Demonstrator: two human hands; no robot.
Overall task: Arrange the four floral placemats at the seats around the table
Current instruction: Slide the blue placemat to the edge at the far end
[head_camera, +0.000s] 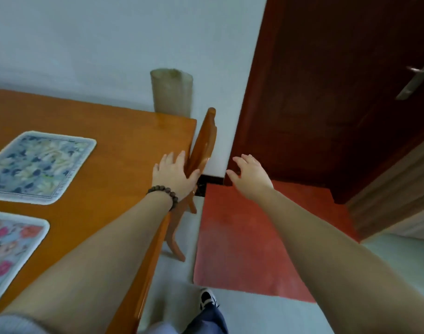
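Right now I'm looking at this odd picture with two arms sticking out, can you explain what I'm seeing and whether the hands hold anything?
There is no machine: a person wears a camera on the head, looking down along both arms. The left hand, with a bead bracelet, reaches the wooden chair pushed in at the table's end; whether it touches is hard to tell. The right hand hangs open in the air, holding nothing. On the wooden table lie two placemats: a blue floral placemat and a pink floral placemat. A rolled mat stands by the wall.
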